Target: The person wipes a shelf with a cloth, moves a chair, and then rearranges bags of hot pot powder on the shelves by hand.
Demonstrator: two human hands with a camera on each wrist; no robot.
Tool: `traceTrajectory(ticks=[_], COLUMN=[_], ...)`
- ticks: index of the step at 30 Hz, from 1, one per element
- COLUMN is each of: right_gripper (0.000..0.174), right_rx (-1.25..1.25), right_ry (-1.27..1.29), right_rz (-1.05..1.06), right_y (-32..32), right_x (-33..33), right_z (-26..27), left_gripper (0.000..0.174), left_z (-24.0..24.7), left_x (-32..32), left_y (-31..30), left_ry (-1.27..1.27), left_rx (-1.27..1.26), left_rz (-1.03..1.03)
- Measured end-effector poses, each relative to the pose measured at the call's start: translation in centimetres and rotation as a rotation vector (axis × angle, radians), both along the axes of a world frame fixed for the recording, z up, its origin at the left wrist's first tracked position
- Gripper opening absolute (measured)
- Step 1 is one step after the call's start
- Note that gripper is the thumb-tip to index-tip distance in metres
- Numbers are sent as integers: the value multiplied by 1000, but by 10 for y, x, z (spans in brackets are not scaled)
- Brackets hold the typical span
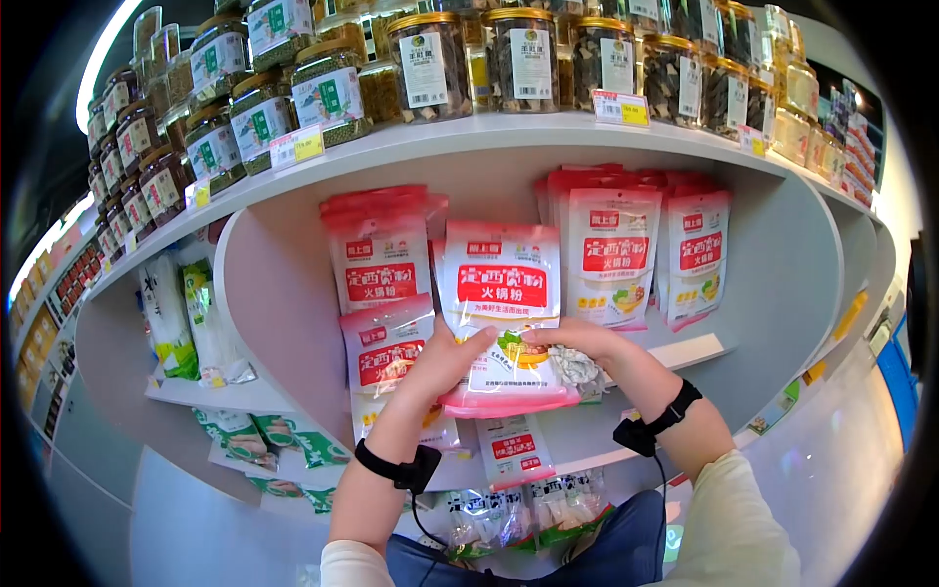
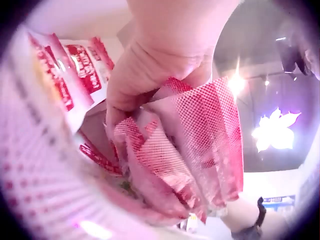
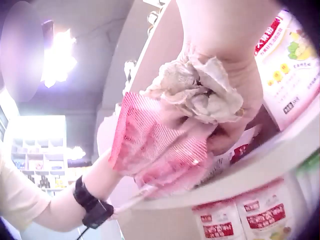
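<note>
A white and pink bag of hot-pot noodles point(image 1: 501, 284) is held upright in front of the shelf, its printed front towards me. My left hand point(image 1: 440, 357) grips its left side, thumb across the front. On the opposite side my right hand point(image 1: 587, 340) grips it the same way. A crumpled whitish cloth point(image 3: 200, 90) is bunched in the right hand against the bag. From below, the left wrist view shows layered pink bag ends point(image 2: 210, 135) under the left hand. Most fingers are hidden behind the bag.
Similar noodle bags point(image 1: 377, 254) stand behind on the left, and more bags point(image 1: 614, 254) on the right. The white shelf edge point(image 1: 685, 352) runs below them. Jars point(image 1: 427, 68) crowd the shelf above. Green-and-white packs point(image 1: 201, 323) stand in the left compartment.
</note>
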State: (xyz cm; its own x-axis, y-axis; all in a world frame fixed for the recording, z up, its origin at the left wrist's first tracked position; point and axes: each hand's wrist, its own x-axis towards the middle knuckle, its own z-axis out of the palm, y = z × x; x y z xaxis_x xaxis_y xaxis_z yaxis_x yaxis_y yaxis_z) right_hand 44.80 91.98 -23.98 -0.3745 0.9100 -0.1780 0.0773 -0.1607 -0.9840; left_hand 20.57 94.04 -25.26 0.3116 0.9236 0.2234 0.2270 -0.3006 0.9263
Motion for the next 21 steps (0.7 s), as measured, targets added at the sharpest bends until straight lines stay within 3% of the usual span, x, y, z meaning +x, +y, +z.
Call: traceTrajectory(ticks=[4, 5, 7, 9, 12, 13, 15, 17, 19, 21], right_gripper=[68, 68, 67, 66, 62, 61, 58, 55, 58, 65], right_rx=[-197, -143, -124, -132, 459, 649, 1048, 767, 284, 355], right_ry=[117, 23, 56, 105, -941, -876, -736, -591, -570, -659], right_rz=[-37, -69, -112, -146, -595, -650, -738, -569, -245, -166], right_y=[17, 16, 9, 9, 1, -21, -84, -125, -150, -132], right_x=[9, 10, 6, 5, 19, 16, 0, -21, -57, -89], right_z=[-9, -4, 3, -2, 9, 15, 30, 4, -44, -122], left_gripper=[83, 95, 102, 107, 105, 100, 94, 91, 92, 92], left_z=[5, 1, -32, -35, -35, -41, -45, -53, -54, -61], left_x=[4, 3, -3, -1, 1, 2, 3, 4, 5, 4], left_y=[-1, 9, 57, 55, 43, 45, 54, 51, 54, 56], left_ry=[-325, -128, -93, -132, -195, -255, -97, -61, -110, -159], left_rx=[-381, -273, -310, -374, -380, -346, -158, -91, -63, -71], left_rz=[68, 113, 89, 75, 121, 126, 208, 220, 195, 183])
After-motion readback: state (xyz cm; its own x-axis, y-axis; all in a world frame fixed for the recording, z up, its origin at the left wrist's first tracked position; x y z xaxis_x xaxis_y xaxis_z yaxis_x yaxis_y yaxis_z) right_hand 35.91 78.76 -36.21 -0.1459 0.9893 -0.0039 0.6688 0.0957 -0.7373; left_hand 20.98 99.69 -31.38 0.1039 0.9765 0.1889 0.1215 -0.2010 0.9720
